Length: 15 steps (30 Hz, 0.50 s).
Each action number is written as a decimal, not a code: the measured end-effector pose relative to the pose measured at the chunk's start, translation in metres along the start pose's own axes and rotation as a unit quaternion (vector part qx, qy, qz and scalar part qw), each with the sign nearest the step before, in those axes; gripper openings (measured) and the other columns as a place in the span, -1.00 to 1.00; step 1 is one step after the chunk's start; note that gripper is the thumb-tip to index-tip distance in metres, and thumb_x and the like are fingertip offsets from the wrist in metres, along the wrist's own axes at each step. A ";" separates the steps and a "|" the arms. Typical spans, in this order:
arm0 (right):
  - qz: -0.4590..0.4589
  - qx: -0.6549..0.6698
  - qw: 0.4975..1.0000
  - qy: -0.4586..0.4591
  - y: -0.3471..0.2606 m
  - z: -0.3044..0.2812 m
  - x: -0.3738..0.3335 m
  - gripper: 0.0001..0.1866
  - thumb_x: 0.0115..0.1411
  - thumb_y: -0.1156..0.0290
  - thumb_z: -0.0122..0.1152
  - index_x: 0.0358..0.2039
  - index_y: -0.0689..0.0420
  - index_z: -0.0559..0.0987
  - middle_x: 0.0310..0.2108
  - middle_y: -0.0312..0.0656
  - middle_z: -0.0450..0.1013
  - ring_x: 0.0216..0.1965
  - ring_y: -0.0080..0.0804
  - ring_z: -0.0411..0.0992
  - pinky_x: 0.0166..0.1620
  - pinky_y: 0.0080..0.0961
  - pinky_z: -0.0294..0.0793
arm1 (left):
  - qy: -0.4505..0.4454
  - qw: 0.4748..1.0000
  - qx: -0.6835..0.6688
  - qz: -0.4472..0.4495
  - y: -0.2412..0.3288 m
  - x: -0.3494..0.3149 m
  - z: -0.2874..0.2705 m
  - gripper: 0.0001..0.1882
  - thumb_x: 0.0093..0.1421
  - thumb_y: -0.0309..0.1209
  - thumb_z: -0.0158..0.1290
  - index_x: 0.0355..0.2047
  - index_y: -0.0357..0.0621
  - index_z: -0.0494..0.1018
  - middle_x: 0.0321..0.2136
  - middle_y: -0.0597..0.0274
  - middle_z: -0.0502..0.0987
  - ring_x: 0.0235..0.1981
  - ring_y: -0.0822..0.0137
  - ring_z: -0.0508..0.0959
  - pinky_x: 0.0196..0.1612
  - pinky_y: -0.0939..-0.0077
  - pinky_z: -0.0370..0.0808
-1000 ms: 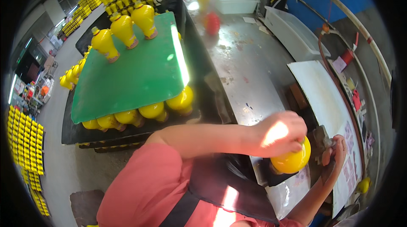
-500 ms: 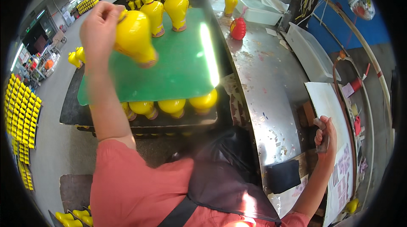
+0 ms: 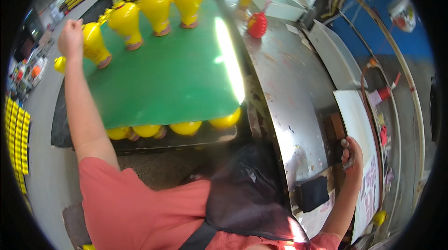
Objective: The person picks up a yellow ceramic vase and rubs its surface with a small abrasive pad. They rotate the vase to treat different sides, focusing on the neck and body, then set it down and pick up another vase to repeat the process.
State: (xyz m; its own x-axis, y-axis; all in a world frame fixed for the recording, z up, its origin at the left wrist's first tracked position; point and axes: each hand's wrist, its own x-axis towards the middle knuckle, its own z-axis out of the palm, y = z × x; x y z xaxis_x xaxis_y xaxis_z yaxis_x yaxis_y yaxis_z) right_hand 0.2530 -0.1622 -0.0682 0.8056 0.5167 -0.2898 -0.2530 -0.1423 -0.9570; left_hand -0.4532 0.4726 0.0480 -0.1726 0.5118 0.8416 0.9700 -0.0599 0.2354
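The yellow vase (image 3: 94, 44) was at 10 o'clock, by the edge of a green sheet (image 3: 172, 77). It was bright and shiny, fat up top and skinny near the bottom, with a pinkish-brown band at its foot and faint marks on its side. It tipped with its top toward 11 o'clock. I could not tell if its foot pressed on the sheet.

The left hand (image 3: 71, 40) had its fingers curled tight at the top of the vase. From there, three more vases (image 3: 155, 11) ran in a row toward 2 o'clock. Other yellow vases (image 3: 185, 127) peeked out under the sheet's 6 o'clock edge.

The right hand (image 3: 353, 154), between 3 and 4 o'clock, was curled around a small pale thing, too blurry to name.

On the metal counter (image 3: 289, 82), a red ridged thing (image 3: 257, 25) stood near 1 o'clock, and a black block (image 3: 313, 194) sat between 4 and 5.
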 end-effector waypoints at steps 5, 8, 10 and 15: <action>-0.003 -0.077 0.996 0.038 -0.005 0.015 -0.022 -0.67 0.39 0.19 0.24 0.01 0.14 0.58 -0.33 -0.23 0.55 -0.70 -0.65 0.27 -0.68 -0.63 0.21 | -0.066 0.998 -0.006 -0.008 -0.057 0.027 0.071 -0.53 0.37 0.15 0.03 -0.07 0.07 0.61 -0.20 0.08 0.71 -0.15 -0.12 0.66 -0.15 0.01 0.54; 0.002 -0.039 0.999 0.027 0.000 0.016 -0.035 -0.67 0.40 0.23 0.23 0.04 0.17 0.59 -0.33 -0.26 0.54 -0.67 -0.62 0.30 -0.66 -0.64 0.22 | -0.133 0.989 -0.059 0.028 -0.083 0.043 0.098 -0.45 0.45 0.10 -0.06 0.17 -0.03 0.53 0.03 0.04 0.66 0.03 -0.05 0.63 0.05 0.11 0.52; 0.013 -0.022 1.000 0.004 0.002 0.008 -0.041 -0.67 0.38 0.24 0.26 0.03 0.18 0.60 -0.30 -0.26 0.53 -0.66 -0.62 0.31 -0.66 -0.63 0.24 | -0.158 0.987 -0.026 -0.014 -0.096 0.045 0.109 -0.40 0.45 0.18 -0.15 0.32 0.20 0.42 0.12 0.06 0.62 0.09 -0.07 0.61 0.11 0.09 0.51; -0.022 0.024 0.999 0.008 0.001 -0.027 -0.054 -0.72 0.39 0.25 0.23 -0.06 0.20 0.60 -0.28 -0.13 0.59 -0.65 -0.64 0.30 -0.63 -0.65 0.28 | -0.201 0.978 -0.054 0.004 -0.104 0.044 0.109 -0.37 0.47 0.16 -0.22 0.40 0.17 0.34 0.26 -0.03 0.50 0.19 -0.12 0.53 0.22 0.13 0.45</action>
State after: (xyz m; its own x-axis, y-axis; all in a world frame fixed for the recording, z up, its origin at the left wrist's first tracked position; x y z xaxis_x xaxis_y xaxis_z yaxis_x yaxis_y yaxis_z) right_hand 0.2237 -0.2133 -0.0542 0.8252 0.5076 -0.2479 -0.2416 -0.0796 -0.9671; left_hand -0.5427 0.5951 0.0080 -0.0624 0.8058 0.5889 0.9434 -0.1450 0.2984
